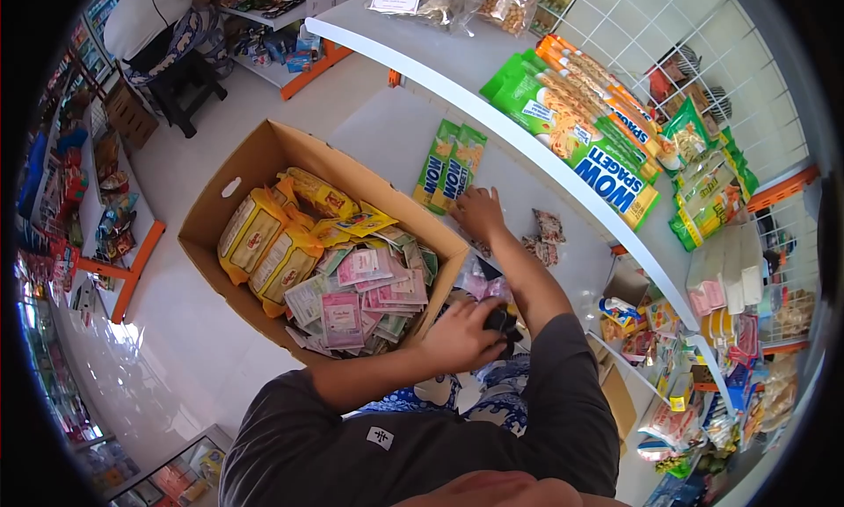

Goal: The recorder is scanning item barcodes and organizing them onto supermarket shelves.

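My left hand (465, 335) is closed around a small black object (501, 319), just beyond the near right corner of a cardboard box. The fingers cover much of that object, so its kind is unclear. Farther out, my right hand (480, 213) rests on the lower grey shelf with its fingers spread, touching the near end of green WOW Spageti packets (452, 167) lying side by side. Small clear packets with reddish-brown contents (548, 227) lie to the right of that hand. Crinkled clear plastic with pink parts (480, 279) is between my two hands.
The open cardboard box (227, 144) holds yellow-orange packages (254, 236) and many pink and green sachets (343, 319). A white upper shelf edge (527, 147) curves past my right arm, with more WOW Spageti packs (593, 157) above. A person (148, 25) is near a black stool at the upper left.
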Available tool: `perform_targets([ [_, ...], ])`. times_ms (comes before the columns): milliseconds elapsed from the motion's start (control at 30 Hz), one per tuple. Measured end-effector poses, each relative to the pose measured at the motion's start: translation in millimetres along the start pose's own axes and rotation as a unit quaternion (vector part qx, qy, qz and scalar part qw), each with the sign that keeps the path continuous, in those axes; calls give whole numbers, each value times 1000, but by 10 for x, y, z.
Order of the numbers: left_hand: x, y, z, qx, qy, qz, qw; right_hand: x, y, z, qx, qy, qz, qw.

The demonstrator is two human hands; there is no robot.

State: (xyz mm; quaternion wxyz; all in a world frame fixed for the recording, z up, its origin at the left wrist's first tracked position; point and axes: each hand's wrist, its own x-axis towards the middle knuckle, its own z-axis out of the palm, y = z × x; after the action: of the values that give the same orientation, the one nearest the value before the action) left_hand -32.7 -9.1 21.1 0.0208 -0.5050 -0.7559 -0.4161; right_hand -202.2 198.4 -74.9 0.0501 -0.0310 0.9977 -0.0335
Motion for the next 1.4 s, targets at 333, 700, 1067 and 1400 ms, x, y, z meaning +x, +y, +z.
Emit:
perform_targets([
  [333,394,-394,-413,156,169,-178,957,219,161,594,-27,145,-20,989],
  [700,308,-382,-389,181,136,-201,953,153,101,223,234,282,69,928],
  [1067,285,-224,-252,-65,102,-225,967,-1508,281,-867,248,451,127,848],
  [1400,-79,-114,376,-653,52,-154,740,-3187,-1223,-1263,161,407,33,899],
])
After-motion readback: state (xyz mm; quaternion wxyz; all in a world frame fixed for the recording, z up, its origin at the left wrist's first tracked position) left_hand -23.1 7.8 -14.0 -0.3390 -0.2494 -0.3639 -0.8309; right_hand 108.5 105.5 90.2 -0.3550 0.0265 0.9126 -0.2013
